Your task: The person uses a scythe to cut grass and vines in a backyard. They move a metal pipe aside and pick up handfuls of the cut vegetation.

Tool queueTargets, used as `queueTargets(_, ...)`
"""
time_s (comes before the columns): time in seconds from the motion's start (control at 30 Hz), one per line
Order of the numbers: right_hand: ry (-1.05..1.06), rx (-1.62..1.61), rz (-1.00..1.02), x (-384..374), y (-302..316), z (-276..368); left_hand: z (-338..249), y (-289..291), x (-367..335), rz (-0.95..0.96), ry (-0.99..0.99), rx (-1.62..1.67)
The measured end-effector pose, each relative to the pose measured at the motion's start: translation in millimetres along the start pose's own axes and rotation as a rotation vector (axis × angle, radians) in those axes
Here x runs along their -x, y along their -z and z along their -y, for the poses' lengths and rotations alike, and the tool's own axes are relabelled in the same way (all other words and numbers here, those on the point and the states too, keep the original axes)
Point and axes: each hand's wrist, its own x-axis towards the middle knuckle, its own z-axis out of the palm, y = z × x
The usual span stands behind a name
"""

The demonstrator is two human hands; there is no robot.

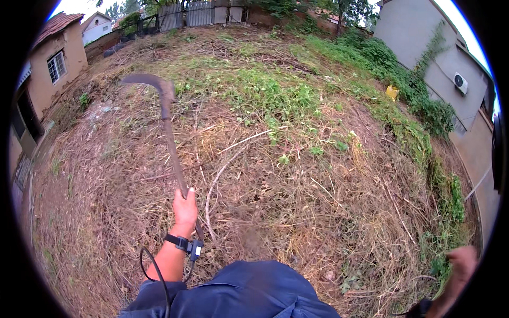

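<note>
A long-handled sickle (170, 130) with a dark, curved blade is gripped in my left hand (185, 208). My fingers wrap round the lower part of its wooden handle, and the thumb lies along it. The blade points left, raised over the dry, cut weeds. A black strap with a small device (184, 244) and a cable sits on my left wrist. My right hand (463, 261) is off at the lower right edge, blurred and apart from the sickle, above green weeds; its fingers do not show clearly.
Dry stalks and a bent pale stick (212, 191) cover the ground ahead. Green weeds (273, 98) grow farther out. At the right, a grey building (424, 47) with creepers stands near a yellow container (392, 92). A tan house (63, 61) is at the left, a metal fence (185, 16) behind.
</note>
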Motion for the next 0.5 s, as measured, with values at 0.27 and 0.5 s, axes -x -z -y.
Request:
queueTargets(0.27, 0.112, -1.207, 1.308, 14.6, -194.7, 63.3, 61.0, 8.2, 24.0, 0.227, -0.094, -0.319)
queueTargets(0.5, 0.041, -1.389, 1.266, 3.5, -198.0, 63.3, 80.7, -5.8, 66.9, 0.501, -0.057, -0.472)
